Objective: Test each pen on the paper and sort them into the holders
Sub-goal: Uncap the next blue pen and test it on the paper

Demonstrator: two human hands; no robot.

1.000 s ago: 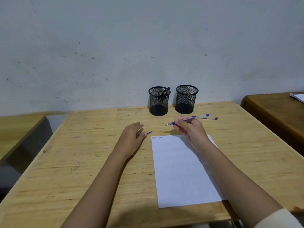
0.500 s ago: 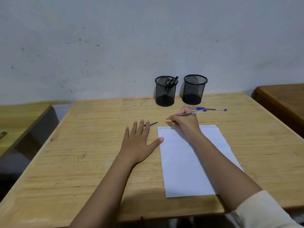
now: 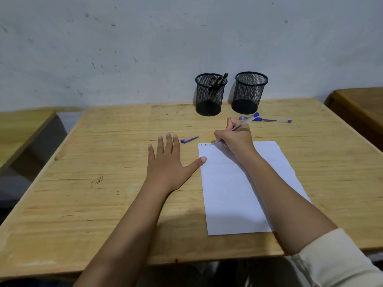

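Observation:
My right hand (image 3: pixel 236 139) grips a clear pen with a blue end (image 3: pixel 247 120), its tip touching the top left corner of the white paper (image 3: pixel 234 193), where small scribbles show. My left hand (image 3: pixel 169 162) lies flat and spread on the table, its thumb touching the paper's left edge. A blue pen cap (image 3: pixel 189 139) lies just beyond my left fingers. One blue pen (image 3: pixel 267 120) lies on the table behind my right hand; more may overlap it. The left mesh holder (image 3: pixel 209 94) contains dark pens. The right mesh holder (image 3: pixel 249 92) looks empty.
The wooden table (image 3: pixel 103 183) stands against a grey wall. Another wooden desk (image 3: pixel 18 131) sits to the left across a gap, and a darker one (image 3: pixel 360 106) to the right.
My left hand let go of the cap, flattened and slid to the paper's edge. My right hand tilted the pen down and brought its tip onto the paper.

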